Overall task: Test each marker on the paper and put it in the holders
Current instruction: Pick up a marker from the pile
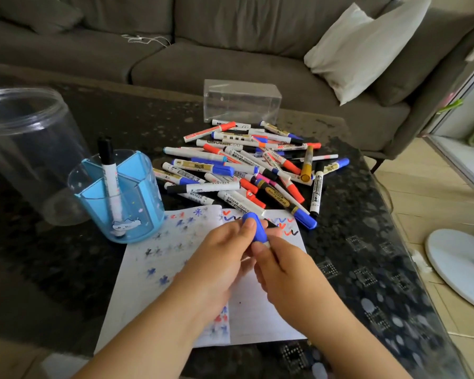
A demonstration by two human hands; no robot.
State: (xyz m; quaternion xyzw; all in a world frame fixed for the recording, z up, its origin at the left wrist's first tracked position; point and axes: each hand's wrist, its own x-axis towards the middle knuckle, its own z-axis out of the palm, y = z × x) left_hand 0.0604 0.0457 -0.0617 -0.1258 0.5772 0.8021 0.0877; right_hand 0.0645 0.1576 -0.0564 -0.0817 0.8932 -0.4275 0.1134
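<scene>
Blue-capped marker [255,228] held above the near middle of the desk, over the white scribbled paper [260,302], cap pointing far and up. Left hand [216,258] curled round the blue cap, thumb on top; right hand [282,272] pinching the marker's body just below the cap, body mostly hidden by the fingers. Both grips closed on the same marker. Left of the paper, touching its far-left corner, a blue translucent divided plastic holder [137,214] with one black-capped white marker [110,181] standing in it. Further left, a tall clear round plastic container [25,138]. Beyond the paper, a loose pile of red, blue, black and gold markers [244,168] on the dark speckled desk [367,242]. Behind the pile, a clear rectangular plastic box [241,101].
</scene>
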